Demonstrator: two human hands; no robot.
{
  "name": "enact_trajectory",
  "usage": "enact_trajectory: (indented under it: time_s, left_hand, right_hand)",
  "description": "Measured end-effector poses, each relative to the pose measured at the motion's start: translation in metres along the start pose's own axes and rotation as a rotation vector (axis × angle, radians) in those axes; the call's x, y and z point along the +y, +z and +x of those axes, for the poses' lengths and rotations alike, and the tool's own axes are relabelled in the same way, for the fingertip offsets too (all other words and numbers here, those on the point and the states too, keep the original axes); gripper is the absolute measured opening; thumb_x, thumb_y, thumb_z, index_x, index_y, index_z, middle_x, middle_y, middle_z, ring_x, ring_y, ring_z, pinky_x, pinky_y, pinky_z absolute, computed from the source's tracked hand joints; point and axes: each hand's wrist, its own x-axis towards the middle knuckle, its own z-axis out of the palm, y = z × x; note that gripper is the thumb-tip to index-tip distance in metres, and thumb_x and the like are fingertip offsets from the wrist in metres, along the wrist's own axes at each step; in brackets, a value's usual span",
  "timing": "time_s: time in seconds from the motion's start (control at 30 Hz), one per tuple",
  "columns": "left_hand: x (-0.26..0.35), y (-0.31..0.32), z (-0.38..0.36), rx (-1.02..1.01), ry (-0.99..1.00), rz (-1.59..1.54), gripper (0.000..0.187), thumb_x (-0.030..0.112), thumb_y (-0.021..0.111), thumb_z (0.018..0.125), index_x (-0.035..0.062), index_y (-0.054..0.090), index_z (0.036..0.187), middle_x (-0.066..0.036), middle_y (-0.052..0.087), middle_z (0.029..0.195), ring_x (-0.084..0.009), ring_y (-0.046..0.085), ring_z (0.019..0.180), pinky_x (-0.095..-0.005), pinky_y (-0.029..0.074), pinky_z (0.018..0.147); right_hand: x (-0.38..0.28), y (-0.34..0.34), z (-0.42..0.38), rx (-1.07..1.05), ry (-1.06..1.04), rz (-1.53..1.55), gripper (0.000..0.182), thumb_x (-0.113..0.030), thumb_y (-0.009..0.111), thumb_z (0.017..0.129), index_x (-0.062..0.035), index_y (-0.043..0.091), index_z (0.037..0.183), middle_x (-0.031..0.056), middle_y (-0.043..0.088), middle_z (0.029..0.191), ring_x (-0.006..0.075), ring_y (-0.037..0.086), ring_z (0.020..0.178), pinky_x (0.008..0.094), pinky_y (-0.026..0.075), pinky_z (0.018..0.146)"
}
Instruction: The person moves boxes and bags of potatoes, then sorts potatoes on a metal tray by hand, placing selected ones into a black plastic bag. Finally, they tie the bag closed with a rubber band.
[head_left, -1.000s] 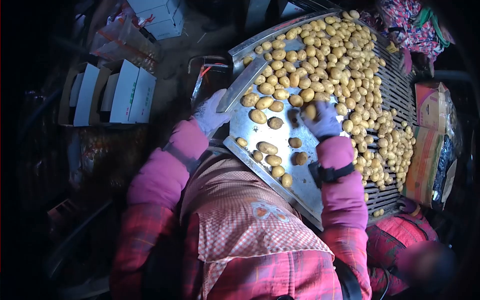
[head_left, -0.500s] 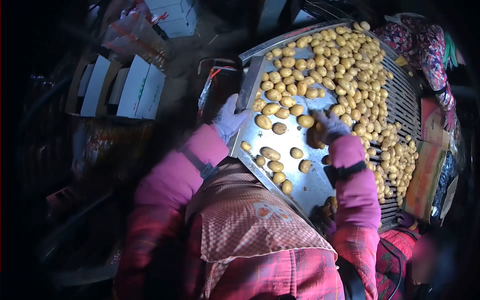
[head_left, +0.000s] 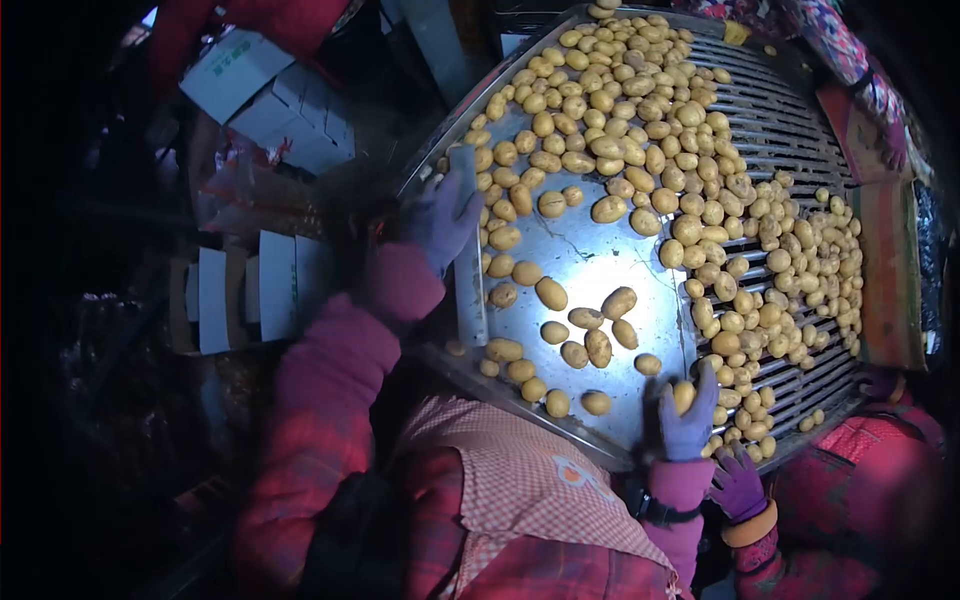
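Note:
My left hand (head_left: 442, 222), in a pale purple glove, grips a flat metal plate (head_left: 467, 270) standing along the left side of the metal tray (head_left: 585, 245). My right hand (head_left: 688, 412), gloved alike, is at the tray's lower right, with its fingers curled round a potato (head_left: 684, 396). Many potatoes (head_left: 640, 110) cover the upper part of the tray and the slatted rack (head_left: 780, 105) to its right. A small group of potatoes (head_left: 598, 346) lies on the bare metal in the middle.
Co-worker's purple-gloved hand (head_left: 738, 484) is just right of my right hand. Another person's patterned sleeve (head_left: 835, 45) reaches in at the upper right. Open cartons (head_left: 278, 285) and white boxes (head_left: 290, 115) stand at the left. A cardboard panel (head_left: 893, 270) borders the rack.
My right hand has moved from the upper middle of the tray to its lower right edge. The view has shifted; a co-worker's gloved hand now shows beside mine, and a red-clothed person appears at the top left.

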Motion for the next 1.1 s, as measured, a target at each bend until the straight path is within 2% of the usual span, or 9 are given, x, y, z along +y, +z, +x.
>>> enact_trajectory:
  time_s: [0.07,0.27,0.37,0.6,0.87,0.93,1.0,1.03,1.1]
  left_hand:
    - [0.041,0.009,0.045,0.180,0.348,-0.034,0.049,0.048,0.057,0.085,0.0079,0.056,0.113,-0.019,0.062,0.106,-0.0373,0.060,0.097,-0.0457,0.047,0.083]
    - [0.130,0.104,0.150,0.124,0.528,-0.081,0.059,0.045,0.061,0.085,0.0036,0.054,0.126,-0.024,0.059,0.117,-0.0363,0.056,0.111,-0.0419,0.044,0.096]
    - [0.155,0.129,0.187,-0.062,0.391,0.041,0.074,0.061,0.058,0.078,0.0087,0.052,0.130,-0.023,0.055,0.125,-0.0363,0.052,0.116,-0.0432,0.040,0.100]
    - [0.164,0.104,0.087,-0.261,0.798,0.413,0.065,0.060,0.054,0.077,0.0248,0.052,0.132,-0.011,0.048,0.134,-0.0377,0.041,0.125,-0.0547,0.037,0.097]
    - [0.120,0.069,-0.016,-0.339,0.942,0.070,0.062,0.053,0.057,0.079,0.0207,0.051,0.131,-0.014,0.042,0.137,-0.0399,0.031,0.130,-0.0598,0.024,0.102]
    - [0.145,0.080,0.000,-0.158,0.940,-0.013,0.059,0.045,0.061,0.080,0.0164,0.051,0.130,-0.018,0.046,0.134,-0.0402,0.039,0.127,-0.0562,0.033,0.101]
    - [0.182,0.090,0.025,-0.364,0.717,-0.335,0.056,0.039,0.062,0.080,0.0173,0.051,0.130,-0.020,0.048,0.132,-0.0389,0.051,0.116,-0.0479,0.042,0.097]
    - [0.193,0.103,0.035,-0.375,0.741,-0.345,0.056,0.039,0.062,0.080,0.0173,0.051,0.130,-0.020,0.048,0.132,-0.0389,0.051,0.116,-0.0479,0.042,0.097]
    - [0.221,0.130,0.043,-0.290,0.713,-0.138,0.055,0.034,0.063,0.079,0.0178,0.051,0.130,-0.021,0.047,0.131,-0.0382,0.057,0.106,-0.0434,0.048,0.089]
  right_hand:
    - [0.009,-0.003,-0.012,0.073,0.106,0.013,0.070,-0.020,0.073,0.075,0.0036,0.042,0.133,0.0246,0.045,0.134,0.0382,0.045,0.124,0.0432,0.036,0.104]
    - [0.049,-0.008,-0.055,0.234,0.286,0.006,0.072,-0.013,0.072,0.076,0.0014,0.038,0.137,0.0204,0.044,0.135,0.0320,0.042,0.127,0.0394,0.033,0.107]
    - [0.048,-0.013,-0.045,0.201,0.309,-0.009,0.069,-0.012,0.074,0.074,0.0014,0.042,0.134,0.0195,0.047,0.131,0.0312,0.045,0.123,0.0379,0.036,0.104]
    - [0.053,-0.005,-0.030,0.236,0.315,-0.066,0.062,-0.017,0.074,0.078,0.0015,0.045,0.130,0.0181,0.050,0.128,0.0297,0.050,0.116,0.0377,0.040,0.100]
    - [0.047,-0.005,-0.040,0.345,0.473,0.095,0.058,-0.020,0.072,0.080,0.0047,0.047,0.127,0.0206,0.053,0.121,0.0295,0.050,0.113,0.0385,0.040,0.099]
    - [0.036,-0.010,-0.052,0.369,0.474,0.175,0.057,-0.023,0.069,0.083,0.0047,0.047,0.128,0.0189,0.054,0.120,0.0273,0.050,0.112,0.0370,0.040,0.098]
    - [0.031,-0.016,-0.065,0.374,0.596,0.652,0.056,-0.026,0.065,0.086,0.0035,0.046,0.129,0.0171,0.055,0.115,0.0238,0.055,0.100,0.0354,0.045,0.089]
    - [-0.004,-0.031,-0.059,0.325,0.697,0.870,0.054,-0.027,0.060,0.089,0.0024,0.043,0.131,0.0157,0.055,0.110,0.0189,0.056,0.083,0.0313,0.049,0.070]
    - [-0.015,-0.021,-0.063,0.344,0.526,1.102,0.055,-0.035,0.052,0.093,0.0010,0.041,0.132,0.0162,0.055,0.108,0.0174,0.057,0.074,0.0255,0.046,0.055]
